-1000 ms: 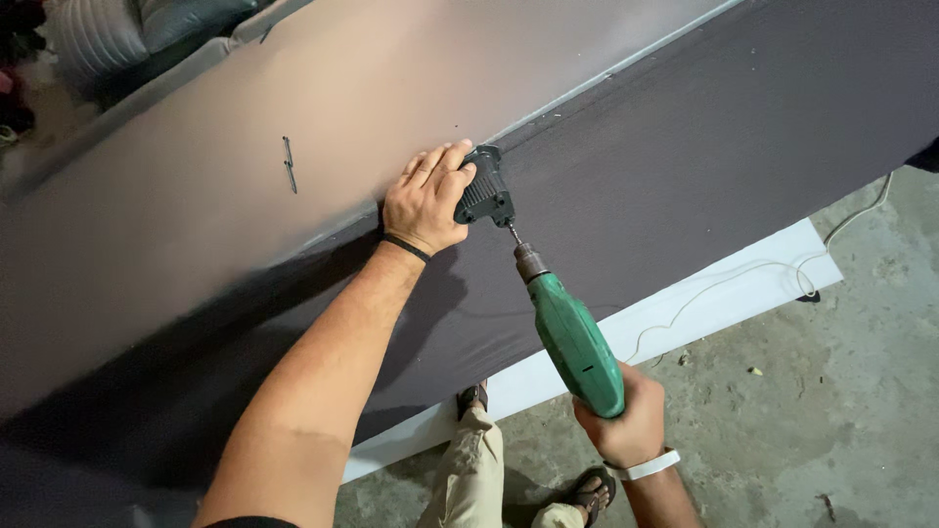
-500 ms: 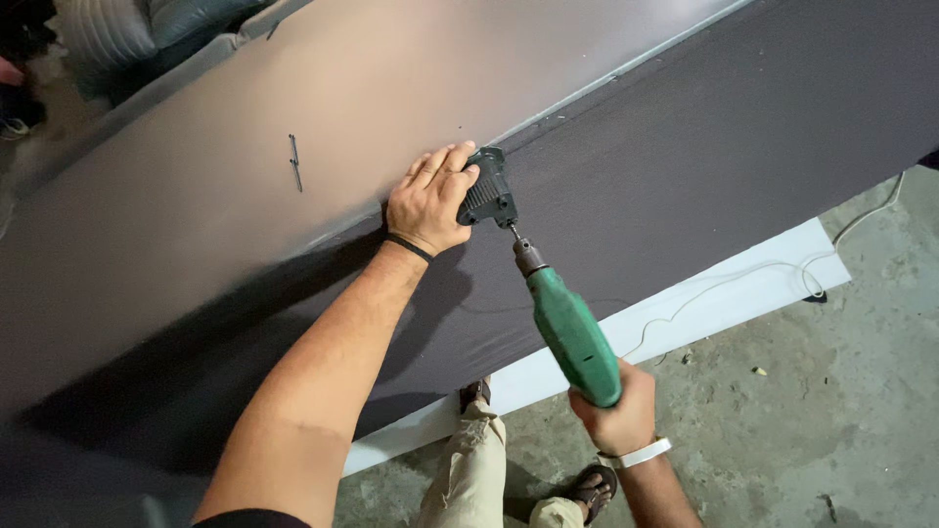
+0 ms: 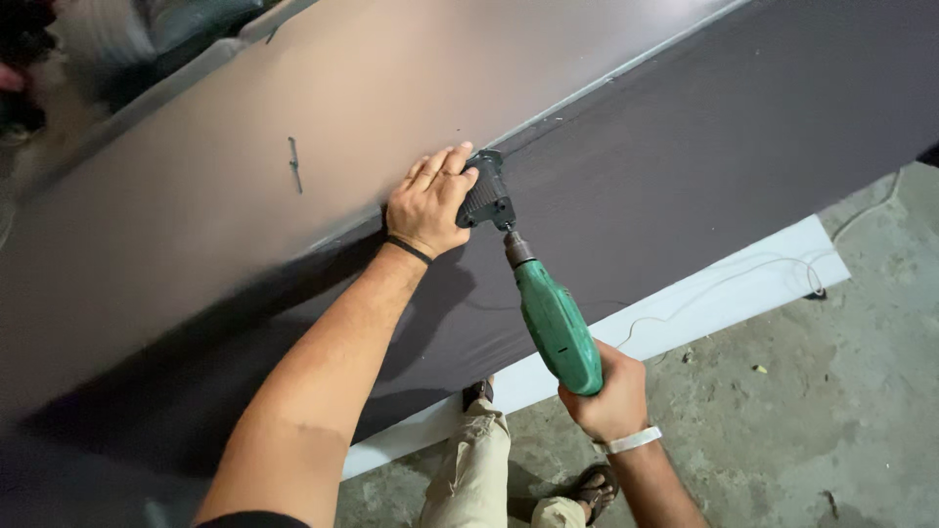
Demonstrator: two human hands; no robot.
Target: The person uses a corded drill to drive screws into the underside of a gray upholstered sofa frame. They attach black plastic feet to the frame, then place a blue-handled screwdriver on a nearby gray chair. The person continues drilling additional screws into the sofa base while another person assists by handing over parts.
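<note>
Drill (image 3: 556,326), green body, angled up-left, its dark head (image 3: 486,195) pressed against the seam of the grey panel (image 3: 293,117); right hand (image 3: 608,394) clenched around the drill's rear grip, white wristband (image 3: 628,441) on that wrist. Left hand (image 3: 428,202) lies flat on the panel, fingers closed against the dark head, steadying it, a black band (image 3: 408,249) at the wrist. Outward: a white strip (image 3: 743,284) and thin cord (image 3: 773,262) on the concrete floor (image 3: 841,411) below the panel, the person's sandalled foot (image 3: 592,484) beneath the hands.
</note>
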